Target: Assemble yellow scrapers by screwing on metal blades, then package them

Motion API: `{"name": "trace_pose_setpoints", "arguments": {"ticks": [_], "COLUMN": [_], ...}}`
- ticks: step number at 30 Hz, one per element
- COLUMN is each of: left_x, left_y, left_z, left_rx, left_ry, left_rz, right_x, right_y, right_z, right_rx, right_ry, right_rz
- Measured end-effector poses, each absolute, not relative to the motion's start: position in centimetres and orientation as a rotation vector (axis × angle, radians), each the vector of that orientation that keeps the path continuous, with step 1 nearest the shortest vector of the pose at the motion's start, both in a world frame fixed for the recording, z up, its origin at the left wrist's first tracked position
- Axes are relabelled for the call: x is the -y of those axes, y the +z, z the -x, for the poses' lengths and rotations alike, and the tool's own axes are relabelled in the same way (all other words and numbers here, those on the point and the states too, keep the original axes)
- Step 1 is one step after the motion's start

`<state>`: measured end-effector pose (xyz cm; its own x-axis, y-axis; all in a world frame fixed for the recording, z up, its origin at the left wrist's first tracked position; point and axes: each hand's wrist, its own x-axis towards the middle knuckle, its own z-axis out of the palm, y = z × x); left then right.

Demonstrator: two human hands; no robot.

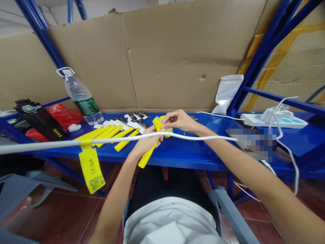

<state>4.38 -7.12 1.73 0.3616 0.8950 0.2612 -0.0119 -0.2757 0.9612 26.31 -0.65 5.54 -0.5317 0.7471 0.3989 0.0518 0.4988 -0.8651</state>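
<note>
My left hand [148, 142] is wrapped around a yellow scraper [146, 159], its handle pointing down toward me over the table's front edge. At the scraper's wide head, my right hand [179, 120] has its fingers closed in a pinch. Something metallic shows at the head, but its details are too small to make out. Left of my hands, several yellow handles [124, 140] lie side by side on the blue table. Behind them are several black-and-white printed cards or packets [138, 125]. A white cable [195, 137] crosses the view in front of both hands.
A yellow tag [91, 167] hangs from the cable. On the left stand a plastic bottle [83, 98], a red bag [63, 115] and a black box [42, 120]. A white pouch [228, 93] leans at the back right, near a power strip [286, 120] with loose cables.
</note>
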Motion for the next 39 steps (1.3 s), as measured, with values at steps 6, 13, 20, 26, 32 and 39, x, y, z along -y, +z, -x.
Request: {"name": "trace_pose_setpoints", "arguments": {"ticks": [6, 13, 20, 26, 32, 39], "left_x": [7.1, 7.4, 7.6, 7.9, 8.1, 8.3], "left_y": [1.7, 2.1, 2.1, 2.2, 2.6, 2.8], "left_z": [-4.3, -4.2, -4.1, -3.9, -3.9, -4.0], "left_rx": [-0.813, -0.765, -0.723, -0.69, -0.674, -0.68], "left_ry": [1.083, 1.081, 1.087, 1.079, 1.072, 1.079], "left_rz": [-1.586, -1.612, -1.607, -1.64, -1.66, -1.652], "right_x": [0.5, 1.2, 1.7, 1.8, 1.7, 1.2], "right_y": [5.2, 5.4, 5.5, 5.6, 5.5, 5.1], "right_z": [-25.9, -25.5, -25.1, -25.2, -25.2, -25.2], "right_rx": [1.817, 1.739, 1.685, 1.718, 1.751, 1.786], "right_ry": [1.168, 1.205, 1.225, 1.22, 1.22, 1.239], "right_rz": [0.619, 0.617, 0.662, 0.625, 0.629, 0.602]}}
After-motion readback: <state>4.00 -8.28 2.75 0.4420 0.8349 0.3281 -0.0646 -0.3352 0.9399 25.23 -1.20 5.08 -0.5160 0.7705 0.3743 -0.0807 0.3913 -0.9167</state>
